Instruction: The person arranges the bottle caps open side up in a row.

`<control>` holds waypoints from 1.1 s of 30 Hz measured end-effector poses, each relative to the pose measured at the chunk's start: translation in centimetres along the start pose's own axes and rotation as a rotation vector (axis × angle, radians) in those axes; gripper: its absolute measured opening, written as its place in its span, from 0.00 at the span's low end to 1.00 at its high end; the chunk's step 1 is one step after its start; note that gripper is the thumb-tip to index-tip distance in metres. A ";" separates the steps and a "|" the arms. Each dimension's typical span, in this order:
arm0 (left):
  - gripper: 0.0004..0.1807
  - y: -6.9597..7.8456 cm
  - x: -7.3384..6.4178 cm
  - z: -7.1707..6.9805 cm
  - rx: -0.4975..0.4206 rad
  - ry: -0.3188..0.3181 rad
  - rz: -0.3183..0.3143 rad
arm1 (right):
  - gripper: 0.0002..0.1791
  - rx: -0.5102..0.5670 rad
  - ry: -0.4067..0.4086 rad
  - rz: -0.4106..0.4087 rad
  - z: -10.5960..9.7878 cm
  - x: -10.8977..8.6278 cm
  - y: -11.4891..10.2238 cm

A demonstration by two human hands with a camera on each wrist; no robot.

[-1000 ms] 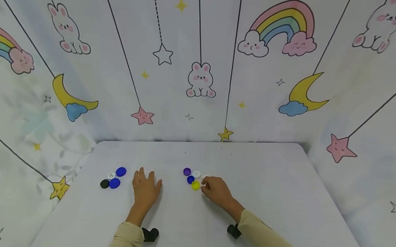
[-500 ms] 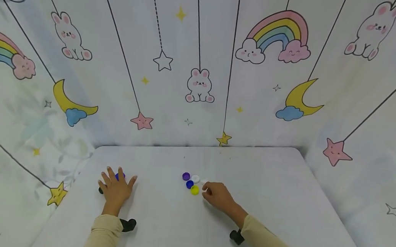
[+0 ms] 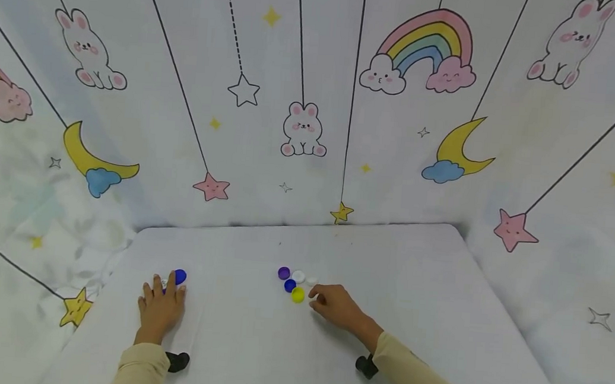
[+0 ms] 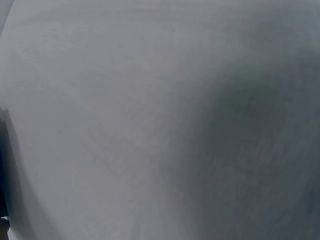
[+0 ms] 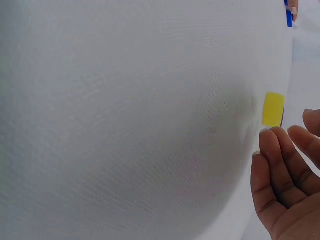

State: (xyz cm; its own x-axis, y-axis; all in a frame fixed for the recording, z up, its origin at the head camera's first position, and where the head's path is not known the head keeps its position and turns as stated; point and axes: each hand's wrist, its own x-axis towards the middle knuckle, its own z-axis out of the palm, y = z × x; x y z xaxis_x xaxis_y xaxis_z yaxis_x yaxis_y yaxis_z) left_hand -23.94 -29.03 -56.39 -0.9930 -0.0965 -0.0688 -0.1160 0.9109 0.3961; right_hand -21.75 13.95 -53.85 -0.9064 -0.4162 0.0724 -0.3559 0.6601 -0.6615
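My left hand (image 3: 161, 308) lies over the left group of round discs, fingers extended and touching or covering them. A blue disc (image 3: 181, 276) shows past its fingertips, and a white disc (image 3: 164, 283) peeks out between the fingers. The rest of that group is hidden under the hand. My right hand (image 3: 336, 304) rests beside a second group, with a white cap (image 3: 312, 281) at its fingertips. Next to it sit a yellow cap (image 3: 298, 295), a blue cap (image 3: 290, 285), another white cap (image 3: 298, 276) and a purple cap (image 3: 283, 272). In the right wrist view its fingers are relaxed, with nothing gripped.
A white-covered table (image 3: 388, 263) bears both groups. Behind it hangs a pale curtain (image 3: 256, 153) printed with rabbits, stars and rainbows. Black wrist cameras stick out below each hand. The left wrist view shows little beyond blurred white cloth.
My left hand has moved left from between the two groups onto the left discs, then slightly back toward me. The right hand stays beside its caps, and the head view has shifted a little.
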 end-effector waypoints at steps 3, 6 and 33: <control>0.35 0.5 0.2 0.1 -0.004 0.045 0.035 | 0.09 0.007 0.009 0.003 -0.2 0.1 -0.1; 0.35 0.8 0.3 0.3 0.020 0.062 0.043 | 0.10 0.026 -0.005 0.008 -0.2 0.1 -0.2; 0.30 0.4 -0.4 1.9 -0.107 0.238 0.068 | 0.11 0.011 0.015 0.036 -1.0 -0.4 0.6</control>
State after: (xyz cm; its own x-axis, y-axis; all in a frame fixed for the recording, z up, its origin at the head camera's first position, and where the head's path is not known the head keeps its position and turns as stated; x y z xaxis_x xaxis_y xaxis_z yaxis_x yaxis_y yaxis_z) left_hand -23.50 -27.83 -57.93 -0.9750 -0.1393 0.1733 -0.0379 0.8723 0.4875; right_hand -21.83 15.19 -53.52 -0.9219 -0.3829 0.0595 -0.3206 0.6674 -0.6721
